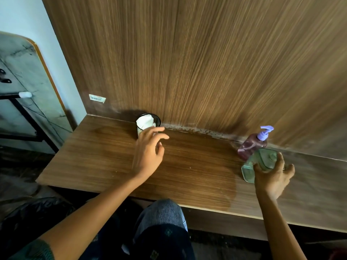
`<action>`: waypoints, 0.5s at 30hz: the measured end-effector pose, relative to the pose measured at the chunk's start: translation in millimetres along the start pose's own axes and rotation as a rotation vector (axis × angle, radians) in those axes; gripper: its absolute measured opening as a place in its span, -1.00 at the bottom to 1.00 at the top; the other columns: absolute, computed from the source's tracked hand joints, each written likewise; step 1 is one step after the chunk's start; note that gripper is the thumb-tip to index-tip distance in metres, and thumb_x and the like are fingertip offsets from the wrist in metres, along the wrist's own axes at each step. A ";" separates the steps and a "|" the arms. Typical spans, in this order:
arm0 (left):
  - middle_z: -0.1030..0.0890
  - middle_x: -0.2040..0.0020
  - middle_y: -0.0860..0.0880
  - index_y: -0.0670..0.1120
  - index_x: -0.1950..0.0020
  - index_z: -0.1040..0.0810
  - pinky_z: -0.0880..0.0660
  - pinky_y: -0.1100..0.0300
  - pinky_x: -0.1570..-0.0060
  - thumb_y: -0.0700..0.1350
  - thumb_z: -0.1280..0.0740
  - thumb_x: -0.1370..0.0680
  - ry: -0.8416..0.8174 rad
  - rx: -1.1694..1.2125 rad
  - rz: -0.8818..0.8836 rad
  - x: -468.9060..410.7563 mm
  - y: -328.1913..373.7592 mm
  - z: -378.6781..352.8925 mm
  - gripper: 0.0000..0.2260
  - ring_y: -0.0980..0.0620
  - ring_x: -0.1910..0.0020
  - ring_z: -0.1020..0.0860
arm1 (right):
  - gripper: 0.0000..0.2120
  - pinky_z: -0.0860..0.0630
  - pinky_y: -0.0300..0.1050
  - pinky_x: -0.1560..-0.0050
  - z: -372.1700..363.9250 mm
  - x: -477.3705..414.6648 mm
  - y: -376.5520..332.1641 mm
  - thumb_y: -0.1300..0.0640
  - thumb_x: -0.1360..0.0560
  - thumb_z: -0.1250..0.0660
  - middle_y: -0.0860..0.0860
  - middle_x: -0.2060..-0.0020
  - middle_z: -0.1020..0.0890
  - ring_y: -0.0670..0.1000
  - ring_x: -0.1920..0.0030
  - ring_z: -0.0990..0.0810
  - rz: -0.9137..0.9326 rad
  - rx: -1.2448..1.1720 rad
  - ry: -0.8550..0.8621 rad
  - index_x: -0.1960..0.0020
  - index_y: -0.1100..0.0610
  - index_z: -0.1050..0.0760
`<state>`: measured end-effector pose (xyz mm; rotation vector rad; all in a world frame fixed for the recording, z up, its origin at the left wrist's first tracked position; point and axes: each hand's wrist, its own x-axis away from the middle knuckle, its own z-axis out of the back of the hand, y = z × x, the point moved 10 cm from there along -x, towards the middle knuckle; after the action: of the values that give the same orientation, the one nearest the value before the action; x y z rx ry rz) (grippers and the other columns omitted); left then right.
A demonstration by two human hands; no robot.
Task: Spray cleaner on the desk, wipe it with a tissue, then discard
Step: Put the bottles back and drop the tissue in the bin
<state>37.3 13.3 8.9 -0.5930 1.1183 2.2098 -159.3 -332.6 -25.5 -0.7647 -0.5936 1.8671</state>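
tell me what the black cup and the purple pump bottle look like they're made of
Black cup: looks like metal wire mesh, matte, with a fine grid visible on its wall. Pump bottle: likely clear glossy plastic, liquid showing through it, with an opaque lilac plastic pump.

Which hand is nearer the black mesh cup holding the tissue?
Left. The left hand hovers open right in front of the mesh cup, while the right hand is far to its right, on a green container.
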 end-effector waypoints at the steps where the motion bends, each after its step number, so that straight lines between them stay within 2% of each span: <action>1: -0.59 -0.10 -0.09 -0.14 0.03 -0.59 -0.35 0.23 -0.21 -0.41 -0.30 -0.38 -0.016 0.035 -0.016 0.7 4.4 -0.5 -0.74 -0.11 -0.16 -0.49 | -0.33 -0.35 0.29 -0.22 1.7 -1.5 1.8 0.17 -0.39 -0.44 0.25 -0.44 -0.21 0.38 -0.32 -0.32 -0.013 -0.018 0.006 -0.43 0.00 -0.26; 3: -0.62 -0.04 -0.06 -0.13 0.06 -0.60 -0.36 0.37 -0.14 -0.43 -0.30 -0.39 -0.037 0.097 -0.001 1.4 7.5 0.1 -0.75 -0.05 -0.10 -0.51 | -0.34 -0.38 0.26 -0.20 4.9 -3.2 -0.1 0.19 -0.38 -0.45 0.26 -0.38 -0.30 0.35 -0.30 -0.36 -0.003 -0.046 0.011 -0.42 0.01 -0.30; 7: -0.65 0.06 -0.01 -0.12 0.11 -0.60 -0.53 0.19 0.01 -0.43 -0.27 -0.42 -0.037 0.222 0.035 2.4 12.9 6.3 -0.75 0.09 0.01 -0.57 | -0.35 -0.41 0.21 -0.16 6.8 5.4 -8.9 0.21 -0.36 -0.46 0.26 -0.31 -0.36 0.33 -0.26 -0.39 0.045 -0.085 -0.004 -0.39 0.02 -0.35; 10: -0.65 0.13 0.00 -0.13 0.11 -0.61 -0.58 0.19 0.17 -0.41 -0.25 -0.44 -0.046 0.313 0.032 1.8 24.7 11.3 -0.77 0.15 0.12 -0.59 | -0.34 -0.43 0.16 -0.13 2.8 20.5 -24.3 0.21 -0.34 -0.48 0.23 -0.30 -0.37 0.29 -0.27 -0.40 0.145 -0.118 -0.055 -0.39 0.03 -0.34; 12: -0.63 0.11 0.06 -0.11 0.06 -0.60 -0.58 0.26 0.20 -0.39 -0.28 -0.44 -0.089 0.360 0.016 -0.3 37.5 9.2 -0.77 0.15 0.13 -0.60 | -0.31 -0.43 0.12 -0.11 -1.7 33.1 -41.7 0.20 -0.32 -0.50 0.20 -0.30 -0.37 0.26 -0.27 -0.41 0.212 -0.159 -0.116 -0.39 0.02 -0.33; 15: -0.58 -0.04 0.13 -0.04 -0.13 -0.56 -0.55 0.39 0.12 -0.37 -0.31 -0.43 -0.231 0.426 0.049 -4.1 55.4 -4.5 -0.64 0.20 0.01 -0.58 | -0.19 -0.44 0.05 -0.08 -10.8 58.6 -84.2 0.29 -0.25 -0.54 0.17 -0.26 -0.38 0.18 -0.24 -0.41 0.371 -0.229 -0.257 -0.41 0.05 -0.29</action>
<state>3.6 -18.0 40.3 -0.1272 1.4297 1.9321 -118.2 -245.4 11.1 -0.8317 -0.8878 2.2875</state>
